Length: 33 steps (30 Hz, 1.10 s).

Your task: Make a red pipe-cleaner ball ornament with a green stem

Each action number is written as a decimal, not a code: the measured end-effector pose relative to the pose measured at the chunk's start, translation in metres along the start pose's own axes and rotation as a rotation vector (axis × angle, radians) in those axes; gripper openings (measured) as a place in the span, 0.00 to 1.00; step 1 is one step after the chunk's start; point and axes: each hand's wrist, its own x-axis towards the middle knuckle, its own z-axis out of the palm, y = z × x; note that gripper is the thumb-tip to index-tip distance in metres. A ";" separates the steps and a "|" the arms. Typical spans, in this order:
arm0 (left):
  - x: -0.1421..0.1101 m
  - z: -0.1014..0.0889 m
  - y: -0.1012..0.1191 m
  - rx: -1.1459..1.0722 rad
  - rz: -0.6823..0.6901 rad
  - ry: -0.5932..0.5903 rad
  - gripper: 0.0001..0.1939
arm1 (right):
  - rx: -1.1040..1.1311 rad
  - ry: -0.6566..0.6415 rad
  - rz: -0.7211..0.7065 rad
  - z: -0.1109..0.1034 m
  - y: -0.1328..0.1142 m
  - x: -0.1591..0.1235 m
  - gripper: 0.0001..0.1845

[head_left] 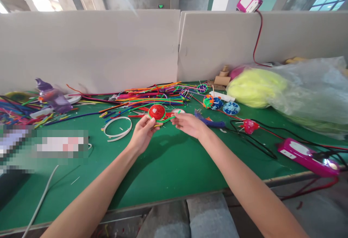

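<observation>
My left hand [143,132] pinches a red round coiled piece [157,112] with a pale spot in its middle and green along its rim. A green pipe cleaner [168,119] runs from that rim to my right hand [188,123], whose thumb and fingers are closed on its free end. Both hands are a little above the green table. Behind them lies a heap of colourful pipe cleaners [141,98]. A blue tool that looks like a glue gun [213,123] rests just right of my right hand.
A white strip coil [117,129] lies left of my hands. Further left stands a purple bottle [53,96]. Rightward are decorated balls [231,108], a red piece with white sticks [249,126], a magenta power strip [307,156], cables and plastic bags [307,89]. Pale panels [89,45] close off the back.
</observation>
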 end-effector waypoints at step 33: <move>0.007 -0.008 0.007 -0.209 -0.030 0.161 0.13 | -0.044 -0.023 0.015 -0.008 -0.004 0.005 0.13</move>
